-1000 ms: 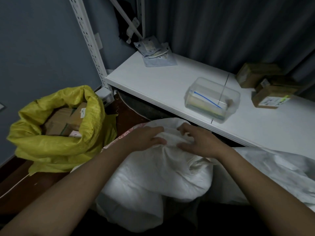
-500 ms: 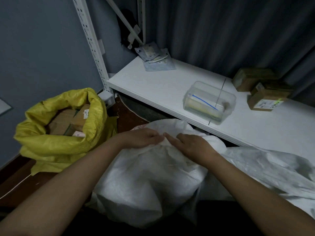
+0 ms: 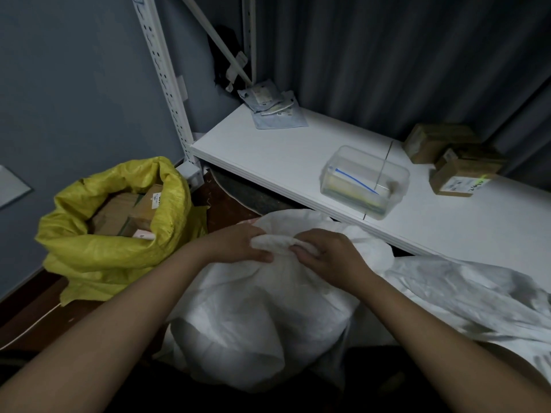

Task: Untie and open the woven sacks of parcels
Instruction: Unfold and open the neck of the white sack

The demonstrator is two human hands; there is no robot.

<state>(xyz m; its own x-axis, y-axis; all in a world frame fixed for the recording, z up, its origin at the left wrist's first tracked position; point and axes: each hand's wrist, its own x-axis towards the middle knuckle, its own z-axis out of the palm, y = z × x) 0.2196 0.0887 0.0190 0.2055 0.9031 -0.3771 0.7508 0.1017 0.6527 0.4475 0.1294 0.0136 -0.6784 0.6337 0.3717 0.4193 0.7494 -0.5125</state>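
While both hands meet at the bunched neck of the white woven sack (image 3: pixel 256 308), the left hand (image 3: pixel 238 244) has its grip closed around the gathered fabric and the right hand (image 3: pixel 331 253) pinches the same bunch from the other side, fingers curled tight. That sack stands on the floor just in front of the white shelf (image 3: pixel 268 156). To its left, a yellow woven sack (image 3: pixel 98 251) sits open, cardboard parcels (image 3: pixel 131 210) showing inside. On the shelf rest a clear plastic container (image 3: pixel 365 181), 3 brown boxes (image 3: pixel 456 177) and some grey mailers (image 3: pixel 274 107).
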